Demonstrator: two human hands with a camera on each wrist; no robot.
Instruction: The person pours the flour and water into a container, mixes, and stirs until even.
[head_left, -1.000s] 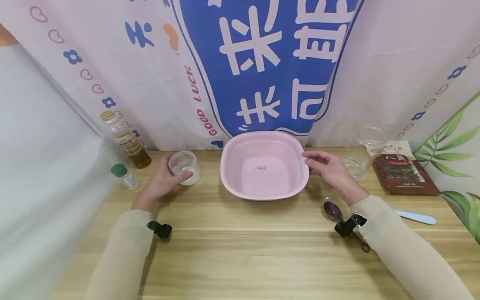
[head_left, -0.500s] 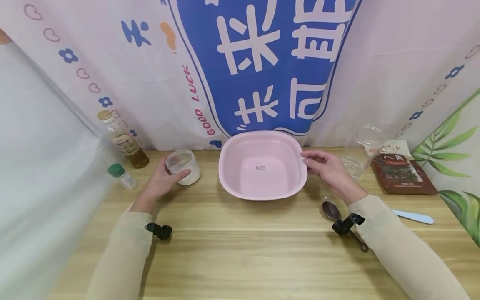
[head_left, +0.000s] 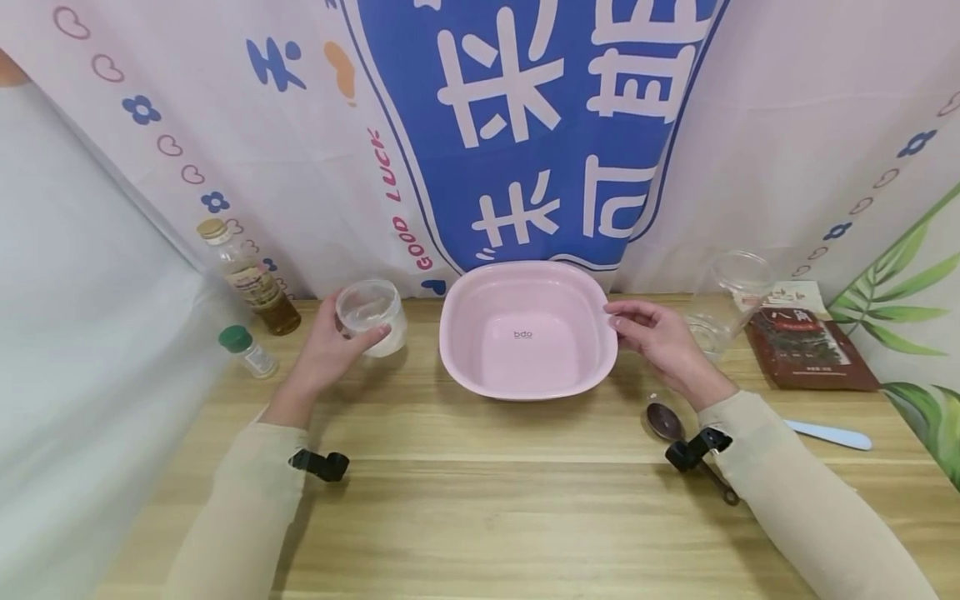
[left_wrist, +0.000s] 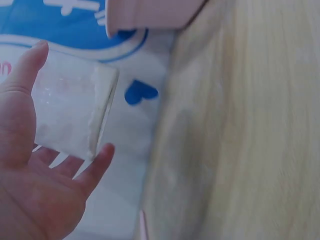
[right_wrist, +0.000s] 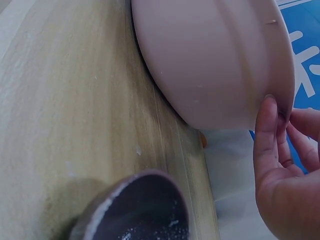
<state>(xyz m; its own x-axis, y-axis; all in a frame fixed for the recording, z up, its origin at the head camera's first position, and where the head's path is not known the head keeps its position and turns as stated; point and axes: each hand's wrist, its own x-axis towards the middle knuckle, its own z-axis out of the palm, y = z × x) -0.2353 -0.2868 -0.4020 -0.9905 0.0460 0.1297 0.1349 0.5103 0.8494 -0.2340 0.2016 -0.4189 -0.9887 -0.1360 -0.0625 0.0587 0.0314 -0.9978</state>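
Note:
My left hand point(head_left: 326, 354) grips a clear plastic cup point(head_left: 370, 317) with white powder in its bottom, just above the wooden table point(head_left: 480, 500), left of a pink basin point(head_left: 525, 272). In the left wrist view the thumb and fingers of that hand point(left_wrist: 30, 175) wrap the cup point(left_wrist: 70, 115), which is tilted. My right hand point(head_left: 654, 340) holds the basin's right rim with curled fingertips. The right wrist view shows those fingers point(right_wrist: 267, 145) on the basin's point(right_wrist: 210, 60) rim edge. The basin looks empty.
An oil bottle point(head_left: 251, 283) and a small green-capped shaker point(head_left: 247, 350) stand at the far left. A dark spoon point(head_left: 664, 422) lies by my right wrist. A clear container point(head_left: 731, 300), a brown packet point(head_left: 810, 346) and a pale blue spatula point(head_left: 832, 434) sit at the right.
My left hand has raised the cup a little off the table and tipped it. The right hand and the basin have stayed in place.

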